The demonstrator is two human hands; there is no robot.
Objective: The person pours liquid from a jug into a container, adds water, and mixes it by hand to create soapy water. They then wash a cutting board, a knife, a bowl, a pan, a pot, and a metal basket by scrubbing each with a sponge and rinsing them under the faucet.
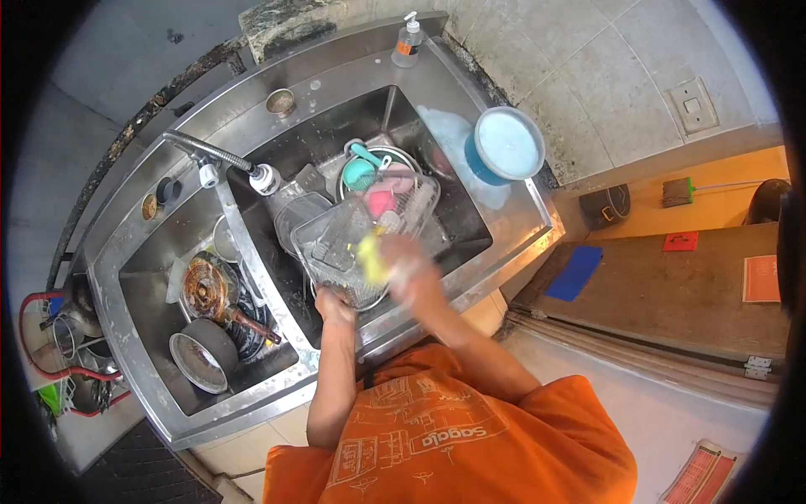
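My left hand (pixel 334 307) is closed on the near edge of a clear plastic container (pixel 332 239), which is tilted over the right sink basin (pixel 457 223). My right hand (pixel 406 267), blurred and soapy, grips a yellow sponge (pixel 372 257) against the container's near right side. Beneath and beyond the container lies a pile of dishes: a turquoise cup (pixel 358 174) with a handle, a pink item (pixel 381 202) and a round bowl rim. The clear plastic overlaps much of this pile.
The left basin holds a stained frying pan (pixel 208 287) and a grey pot (pixel 204 355). A flexible faucet (pixel 220 155) reaches over the divider. On the right counter stand a tub of suds (pixel 507 144) and a pump bottle (pixel 408 42); foam lies beside the tub.
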